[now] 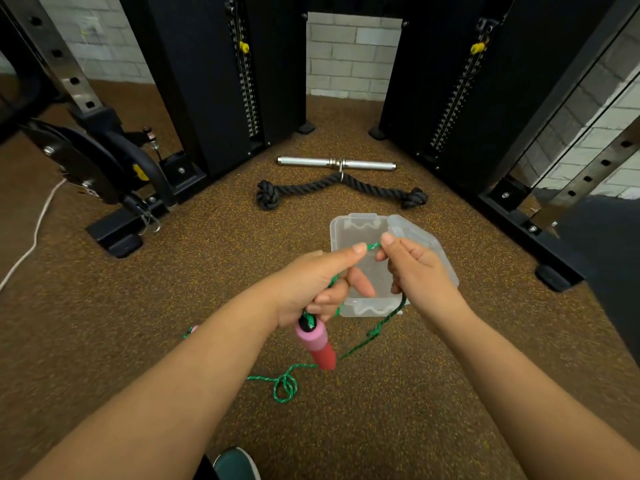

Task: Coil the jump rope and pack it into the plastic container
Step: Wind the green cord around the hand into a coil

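I had the jump rope (360, 344) strung between both hands, above the plastic container (360, 308) that sat open on the floor (173, 306), its lid (415, 233) hinged back on the far right side. My left hand (311, 285) was clenched around the cord just above the pink-and-red handle (318, 344), which hung below the fist, and its thumb and forefinger pinched the cord further up. My right hand (412, 268) pinched the same green cord a little way along. The rest trailed slack to the floor, kinked into a small tangle (285, 388), and ran on to a second handle (194, 329), barely visible behind my left forearm.

I judged the cord light, limp and inclined to twist on itself, so loops would need to be gathered in the fist; the handles looked the only stiff, weighty parts, and the better places to grip. The container looked thin and light, likely to skid if nudged. Open floor lay all around it, with the rope attachment (341, 192) and steel bar (336, 163) well beyond.
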Demonstrator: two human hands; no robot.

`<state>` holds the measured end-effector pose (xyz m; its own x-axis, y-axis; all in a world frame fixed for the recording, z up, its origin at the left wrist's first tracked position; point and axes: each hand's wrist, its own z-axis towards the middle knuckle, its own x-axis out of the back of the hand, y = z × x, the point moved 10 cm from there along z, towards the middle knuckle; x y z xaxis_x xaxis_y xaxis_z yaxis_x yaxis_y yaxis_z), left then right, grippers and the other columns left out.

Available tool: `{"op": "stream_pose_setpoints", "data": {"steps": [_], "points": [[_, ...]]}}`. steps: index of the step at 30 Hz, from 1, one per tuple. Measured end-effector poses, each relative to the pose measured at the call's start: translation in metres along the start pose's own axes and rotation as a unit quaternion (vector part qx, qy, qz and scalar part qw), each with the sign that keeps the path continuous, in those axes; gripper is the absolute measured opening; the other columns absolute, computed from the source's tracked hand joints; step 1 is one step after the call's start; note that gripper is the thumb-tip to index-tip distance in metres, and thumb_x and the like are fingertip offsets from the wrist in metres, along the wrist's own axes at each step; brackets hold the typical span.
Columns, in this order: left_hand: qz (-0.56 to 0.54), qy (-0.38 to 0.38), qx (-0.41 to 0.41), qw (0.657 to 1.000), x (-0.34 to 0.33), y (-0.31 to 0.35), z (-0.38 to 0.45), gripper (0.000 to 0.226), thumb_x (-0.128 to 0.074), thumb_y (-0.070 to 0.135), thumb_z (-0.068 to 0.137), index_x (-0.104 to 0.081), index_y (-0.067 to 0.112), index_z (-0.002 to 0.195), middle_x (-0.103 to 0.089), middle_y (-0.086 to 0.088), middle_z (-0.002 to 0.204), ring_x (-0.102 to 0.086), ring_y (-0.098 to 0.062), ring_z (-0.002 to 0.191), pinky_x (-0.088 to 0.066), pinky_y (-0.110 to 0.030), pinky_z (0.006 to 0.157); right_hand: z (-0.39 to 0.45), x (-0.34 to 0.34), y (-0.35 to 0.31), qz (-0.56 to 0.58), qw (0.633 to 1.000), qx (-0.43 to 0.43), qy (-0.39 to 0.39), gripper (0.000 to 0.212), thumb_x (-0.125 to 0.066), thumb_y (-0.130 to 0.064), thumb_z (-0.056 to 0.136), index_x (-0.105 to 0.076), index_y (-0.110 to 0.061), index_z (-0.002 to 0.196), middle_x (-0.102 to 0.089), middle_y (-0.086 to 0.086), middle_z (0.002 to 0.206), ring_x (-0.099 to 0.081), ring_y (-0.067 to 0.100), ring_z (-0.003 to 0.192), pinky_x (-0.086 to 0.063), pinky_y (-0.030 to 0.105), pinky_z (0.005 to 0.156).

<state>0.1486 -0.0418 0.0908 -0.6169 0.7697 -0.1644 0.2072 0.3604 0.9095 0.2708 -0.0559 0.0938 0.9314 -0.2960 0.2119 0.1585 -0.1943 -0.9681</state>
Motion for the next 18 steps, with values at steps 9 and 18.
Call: {"op": "stream_pose_setpoints", "data": {"steps": [9, 18], "points": [[-0.27, 0.122, -0.061, 0.953, 0.049, 0.011, 0.0, 0.047, -0.046, 0.046, 0.093, -0.047, 0.023, 0.052, -0.031, 0.01, 0.033, -0.025, -0.006, 0.028, -0.022, -0.023, 0.045, -0.007, -0.015, 0.019, 0.059, 0.994, -0.04, -0.081, 0.044, -0.043, -0.043, 0.096, -0.054, -0.023, 0.059, -0.057, -0.004, 0.06, -0.058, 0.023, 0.073, -0.042, 0.034, 0.088], [-0.34, 0.246, -0.09, 0.903, 0.095, 0.012, -0.017, 0.049, -0.045, 0.046, 0.095, -0.044, 0.025, 0.051, -0.03, 0.008, 0.032, -0.024, -0.006, 0.028, -0.028, -0.019, 0.038, -0.014, -0.015, 0.032, 0.209, 0.958, -0.127, -0.152, 0.028, -0.039, -0.025, 0.097, -0.061, -0.011, 0.086, -0.047, 0.0, 0.057, -0.049, 0.016, 0.053, -0.045, 0.038, 0.077]]}}
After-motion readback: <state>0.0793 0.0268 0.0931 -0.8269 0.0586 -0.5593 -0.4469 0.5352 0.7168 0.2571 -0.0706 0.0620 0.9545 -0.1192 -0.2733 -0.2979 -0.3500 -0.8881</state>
